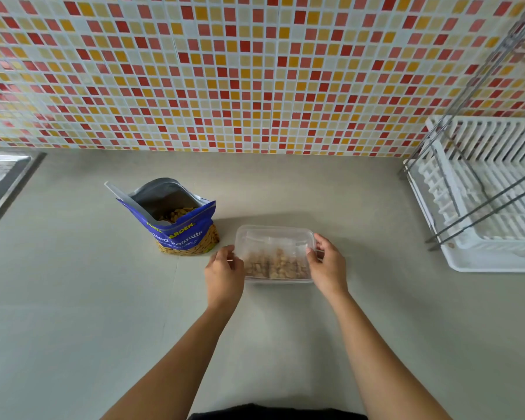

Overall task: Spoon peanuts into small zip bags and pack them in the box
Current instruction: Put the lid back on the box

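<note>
Both hands grip the clear box between curled fingers, left hand at one end, right hand at the other (filled small bags inside); peanut bag stands open beyond the left fingers.

Ahead of you a wall of small red, orange, cream and white tiles runs along the back of the pale grey table. At your far left the steel edge of a sink is set into the table. At your right a white plastic dish rack sits on a white tray near the wall, with thin metal rods crossing over it.
</note>
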